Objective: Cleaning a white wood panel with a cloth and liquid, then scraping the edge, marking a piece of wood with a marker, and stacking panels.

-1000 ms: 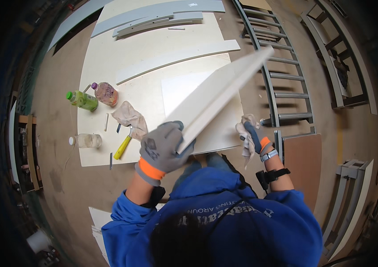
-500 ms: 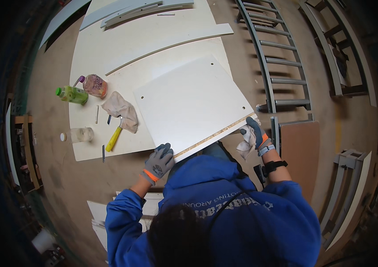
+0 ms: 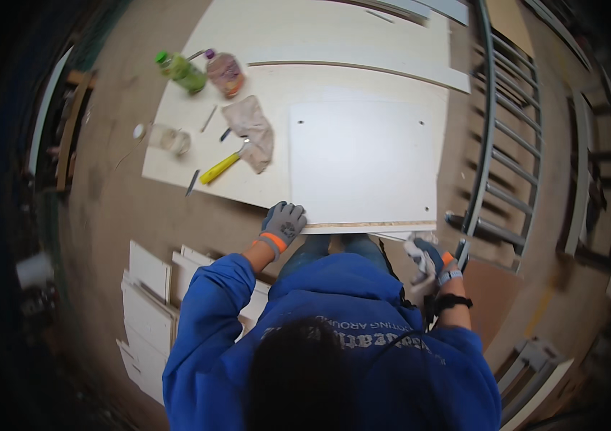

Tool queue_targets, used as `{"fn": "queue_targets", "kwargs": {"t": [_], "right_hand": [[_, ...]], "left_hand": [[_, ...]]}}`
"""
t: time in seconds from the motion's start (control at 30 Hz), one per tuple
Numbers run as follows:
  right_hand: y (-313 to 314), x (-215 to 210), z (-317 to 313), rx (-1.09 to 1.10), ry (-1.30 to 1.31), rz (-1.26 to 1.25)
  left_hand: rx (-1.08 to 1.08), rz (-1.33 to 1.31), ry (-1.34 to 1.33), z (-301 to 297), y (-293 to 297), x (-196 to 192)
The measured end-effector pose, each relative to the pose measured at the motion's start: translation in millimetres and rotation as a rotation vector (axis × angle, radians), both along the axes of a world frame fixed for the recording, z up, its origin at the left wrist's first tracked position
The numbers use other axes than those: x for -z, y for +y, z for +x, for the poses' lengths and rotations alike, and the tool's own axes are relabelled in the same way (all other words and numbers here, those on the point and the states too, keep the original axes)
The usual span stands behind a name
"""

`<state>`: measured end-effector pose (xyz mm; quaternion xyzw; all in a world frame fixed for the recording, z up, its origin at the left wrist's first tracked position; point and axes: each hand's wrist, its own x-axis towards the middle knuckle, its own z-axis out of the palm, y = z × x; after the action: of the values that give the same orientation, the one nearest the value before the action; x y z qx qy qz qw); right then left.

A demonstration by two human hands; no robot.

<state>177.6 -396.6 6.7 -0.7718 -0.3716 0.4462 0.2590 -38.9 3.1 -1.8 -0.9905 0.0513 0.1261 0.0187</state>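
Note:
A white panel [image 3: 363,165] with small dark holes near its corners lies on the worktable, its raw chipboard edge [image 3: 363,225] towards me. At the near left corner my left hand [image 3: 286,221], in a grey glove with an orange cuff, is closed with its fingers bent over the edge. My right hand [image 3: 429,258], gloved too, is just off the near right corner. A crumpled whitish cloth [image 3: 420,260] is bunched in its fingers. Left of the panel lie a yellow-handled scraper [image 3: 220,169] and a beige rag [image 3: 251,129].
A green-capped bottle [image 3: 182,72], a purple-capped bottle [image 3: 225,73] and a clear jar [image 3: 170,139] lie on the white worktable [image 3: 262,190]. A roller conveyor [image 3: 510,144] runs along the right. White boards [image 3: 149,316] are stacked at lower left; a long strip [image 3: 363,68] lies beyond the panel.
The panel has turned so its raw edge runs straight across in front of me. My right hand has come off its right corner with the cloth; my left stays at the left corner.

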Motion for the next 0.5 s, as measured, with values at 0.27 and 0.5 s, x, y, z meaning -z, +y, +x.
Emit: {"fn": "queue_targets", "kwargs": {"t": [0.27, 0.5], "right_hand": [[10, -18, -4, 0.955, 1.195, 0.131], [94, -104, -35, 0.918, 0.703, 0.061]], "left_hand": [[-0.945, 0.120, -0.002, -19, 123, -28], [-0.965, 0.122, 0.205, 10, 204, -10]]}}
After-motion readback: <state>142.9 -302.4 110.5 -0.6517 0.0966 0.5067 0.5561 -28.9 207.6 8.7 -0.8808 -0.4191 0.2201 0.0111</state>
